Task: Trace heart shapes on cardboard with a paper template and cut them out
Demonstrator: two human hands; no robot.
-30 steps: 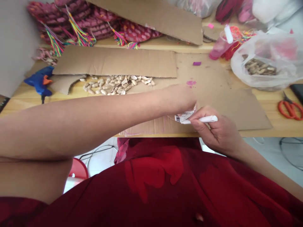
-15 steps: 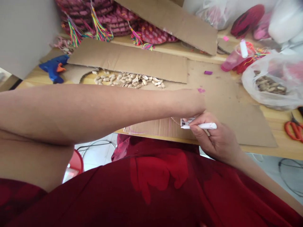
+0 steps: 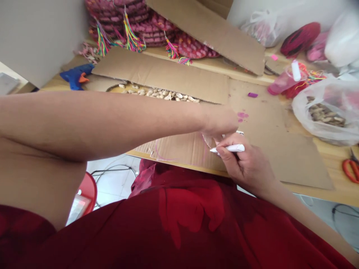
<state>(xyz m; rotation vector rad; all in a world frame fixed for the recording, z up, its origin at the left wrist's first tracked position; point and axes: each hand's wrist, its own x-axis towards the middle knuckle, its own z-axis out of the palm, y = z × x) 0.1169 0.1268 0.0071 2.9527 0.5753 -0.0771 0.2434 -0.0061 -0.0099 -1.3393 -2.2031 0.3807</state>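
Note:
My right hand (image 3: pixel 249 164) is closed round a white marker pen (image 3: pixel 235 148), its tip pointing left and down at the cardboard. Just beyond it, my left hand (image 3: pixel 221 121) is bent down over a piece of cardboard (image 3: pixel 182 147) at the table's front edge. The fingers of that hand are mostly hidden behind the wrist and the right hand. A small white printed thing (image 3: pixel 240 132) shows partly beside it; I cannot make out what it is. A curved purple line (image 3: pixel 157 151) is drawn on the cardboard.
Peanuts (image 3: pixel 165 94) lie behind my left forearm near a cardboard strip (image 3: pixel 168 74). A blue glue gun (image 3: pixel 77 76) is at the left. On the right are a purple cap (image 3: pixel 252 95), a plastic bag of peanuts (image 3: pixel 327 114) and orange-handled scissors (image 3: pixel 350 170). Tasselled pink items (image 3: pixel 146 31) are stacked behind.
My right hand with the marker pen has shifted slightly left along the cardboard. My left hand has moved a little left too, showing more of the purple blotches. The whole view has shifted slightly.

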